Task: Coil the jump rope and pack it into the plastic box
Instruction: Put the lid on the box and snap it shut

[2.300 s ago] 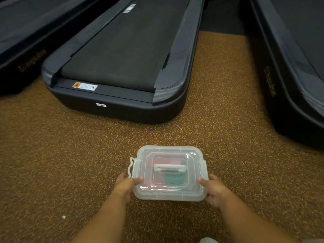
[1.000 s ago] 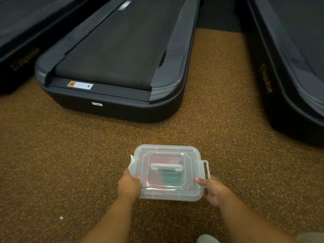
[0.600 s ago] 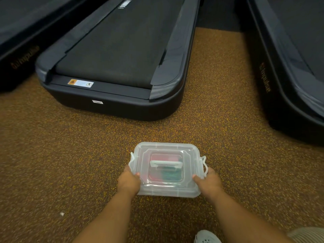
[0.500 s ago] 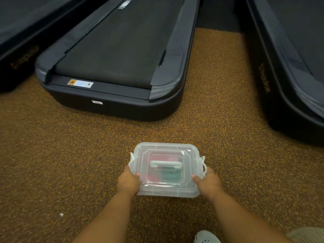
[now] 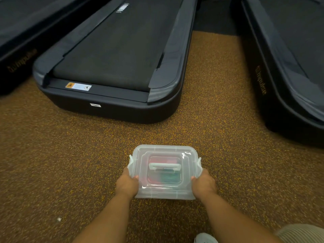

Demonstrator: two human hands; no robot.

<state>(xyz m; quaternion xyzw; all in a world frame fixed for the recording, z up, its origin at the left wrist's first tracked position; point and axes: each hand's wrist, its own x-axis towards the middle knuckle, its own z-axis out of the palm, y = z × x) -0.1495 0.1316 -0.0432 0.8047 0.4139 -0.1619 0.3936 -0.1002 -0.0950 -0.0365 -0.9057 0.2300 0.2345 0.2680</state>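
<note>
A clear plastic box [image 5: 164, 192] with its lid on and a white carry handle [image 5: 164, 166] on top sits low in the middle of the view, over the speckled floor. Through the lid I see blurred red and green shapes [image 5: 164, 175]; the jump rope itself cannot be made out. My left hand [image 5: 127, 185] grips the box's left side and my right hand [image 5: 203, 185] grips its right side, thumbs on the lid edge. Both side latches are folded against the box.
A dark treadmill deck [image 5: 114, 55] lies on the floor straight ahead of the box. Another treadmill [image 5: 289, 67] runs along the right and a third [image 5: 19, 41] along the left. Brown speckled rubber floor [image 5: 70, 155] surrounds the box. A white shoe [image 5: 205, 238] shows at the bottom.
The left latch, then the right latch, went from sticking out to folded against the box. My hands shifted from the front corners to the sides.
</note>
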